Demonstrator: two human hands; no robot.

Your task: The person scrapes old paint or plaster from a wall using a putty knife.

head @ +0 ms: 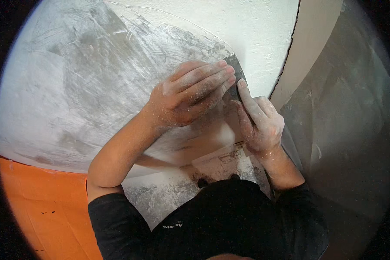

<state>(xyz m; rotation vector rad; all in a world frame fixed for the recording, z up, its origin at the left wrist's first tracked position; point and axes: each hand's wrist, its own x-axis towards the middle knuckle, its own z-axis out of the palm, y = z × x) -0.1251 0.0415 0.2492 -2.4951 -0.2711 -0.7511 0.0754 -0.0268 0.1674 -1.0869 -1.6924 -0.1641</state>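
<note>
My left hand reaches over a broad grey surface streaked with white powder. Its fingers are straight and side by side, and its palm is hidden, so I cannot tell whether anything is under it. By its fingertips a dark patch shows, either bare surface or a thin piece lying on it. My right hand is at the near right of this patch, its index finger extended along the dark edge. The thumb is apart from that finger, the others are curled, and no held object shows. White dust coats both hands.
Beyond the grey surface stretches a white panel with a dark, ragged right edge. An orange sheet lies at the lower left. A dark grey surface fills the right side. Below my hands, the floor is spotted with white powder.
</note>
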